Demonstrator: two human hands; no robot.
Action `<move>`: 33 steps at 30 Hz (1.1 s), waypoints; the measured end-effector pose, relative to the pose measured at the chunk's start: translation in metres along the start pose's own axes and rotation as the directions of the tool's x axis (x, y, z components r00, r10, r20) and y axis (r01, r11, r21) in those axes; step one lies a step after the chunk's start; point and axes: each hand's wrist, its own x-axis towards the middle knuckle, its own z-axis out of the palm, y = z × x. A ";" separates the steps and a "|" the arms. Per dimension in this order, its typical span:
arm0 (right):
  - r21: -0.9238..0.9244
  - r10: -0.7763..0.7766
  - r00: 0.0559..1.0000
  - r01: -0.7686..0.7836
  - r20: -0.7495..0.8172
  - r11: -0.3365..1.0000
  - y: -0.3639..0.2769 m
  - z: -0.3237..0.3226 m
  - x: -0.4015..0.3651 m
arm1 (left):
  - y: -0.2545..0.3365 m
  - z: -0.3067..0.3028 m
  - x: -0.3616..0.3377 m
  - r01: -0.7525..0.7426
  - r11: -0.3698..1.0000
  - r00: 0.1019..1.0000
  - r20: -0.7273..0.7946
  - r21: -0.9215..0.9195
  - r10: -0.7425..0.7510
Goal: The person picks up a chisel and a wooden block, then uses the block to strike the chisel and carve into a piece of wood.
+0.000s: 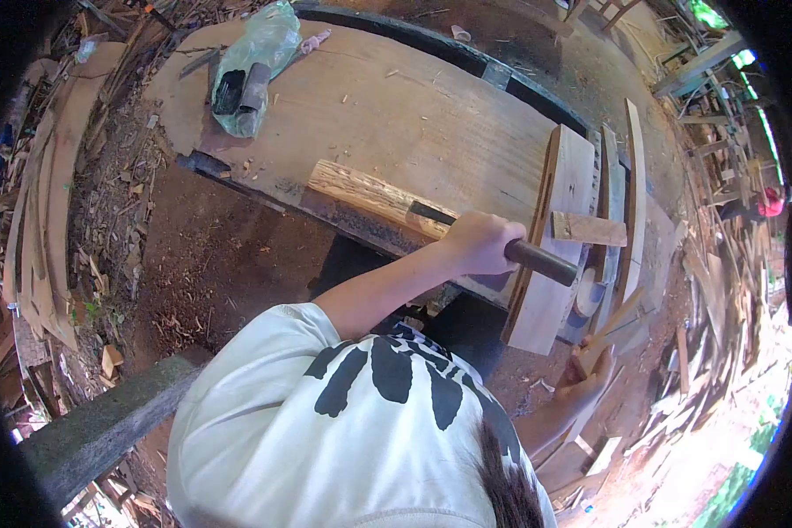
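Note:
My left hand is wrapped round a thick dark round bar, which looks like a chisel. Its dark narrow end rests on a rough-hewn piece of wood at the near edge of the worktable. To the right and lower down, my right hand is closed on a pale wooden stick angled up and to the right. The stick's far end overlaps boards and scraps in this view.
The broad wooden worktable carries a plastic bag with dark objects at its far left. Thick planks and a short block lie at the right end. A grey beam stands lower left. Wood scraps cover the ground.

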 end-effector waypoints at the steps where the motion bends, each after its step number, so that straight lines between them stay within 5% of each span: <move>1: 0.008 -0.029 0.999 0.029 0.021 1.000 0.000 -0.001 0.000 | 0.000 -0.001 0.000 0.019 1.000 1.000 0.001 -0.013 -0.019; 5: 0.053 -0.096 0.981 0.106 -0.171 0.993 0.009 0.017 -0.015 | 0.002 -0.004 -0.001 0.024 0.998 0.999 -0.023 -0.050 -0.025; 7: -0.232 0.023 0.971 0.034 0.239 0.972 0.009 0.022 -0.032 | 0.002 -0.003 0.000 0.045 0.998 0.999 0.012 -0.046 -0.045; 8: -0.154 0.178 0.949 -0.141 0.260 0.978 -0.013 0.052 -0.054 | 0.002 -0.002 0.000 0.044 0.998 0.999 0.014 -0.050 -0.043; 9: -0.154 0.178 0.950 -0.142 0.255 0.978 -0.012 0.046 -0.050 | 0.001 -0.002 0.000 0.054 0.997 0.998 0.025 -0.048 -0.053; 15: -0.015 -0.058 0.997 0.057 -0.058 0.998 0.009 0.030 -0.014 | 0.001 -0.002 -0.003 0.068 0.997 0.996 0.050 -0.024 -0.067; 17: -0.115 -0.089 0.996 0.090 0.013 0.989 0.017 0.039 -0.025 | 0.000 0.002 0.000 0.071 0.997 0.996 0.049 -0.015 -0.070; 19: -0.218 0.122 0.948 -0.058 0.293 0.974 0.002 0.044 -0.034 | -0.005 0.006 0.001 0.082 0.996 0.996 0.040 0.030 -0.083; 21: -0.237 0.090 0.964 -0.029 0.249 0.971 0.015 0.019 -0.004 | -0.008 0.010 0.001 0.084 0.996 0.996 0.040 0.032 -0.085; 23: 0.104 -0.036 0.999 0.033 0.034 0.994 0.021 0.015 0.006 | -0.010 0.012 0.000 0.089 0.995 0.995 0.042 0.037 -0.091; 24: -0.060 -0.065 0.971 0.052 -0.228 0.997 0.014 0.050 -0.014 | -0.009 0.012 -0.001 0.092 0.994 0.994 0.056 0.052 -0.095; 25: -0.064 -0.067 0.971 0.054 -0.228 0.996 0.014 0.054 -0.026 | -0.009 0.012 0.000 0.093 0.994 0.993 0.067 0.066 -0.097; 27: -0.249 0.208 0.943 -0.143 0.259 0.958 0.013 0.054 -0.037 | -0.011 0.011 0.001 0.097 0.993 0.993 0.064 0.068 -0.101; 29: -0.192 0.160 0.940 -0.105 0.302 0.976 0.015 0.043 -0.025 | -0.013 0.011 0.001 0.107 0.991 0.991 0.067 0.074 -0.112; 31: -0.098 0.078 0.996 -0.074 0.042 0.992 0.016 0.022 -0.002 | -0.012 0.011 0.000 0.110 0.992 0.992 0.058 0.067 -0.114; 33: 0.072 0.026 0.999 -0.028 0.020 0.997 0.035 0.012 0.010 | -0.013 0.013 0.000 0.110 0.991 0.992 0.057 0.071 -0.114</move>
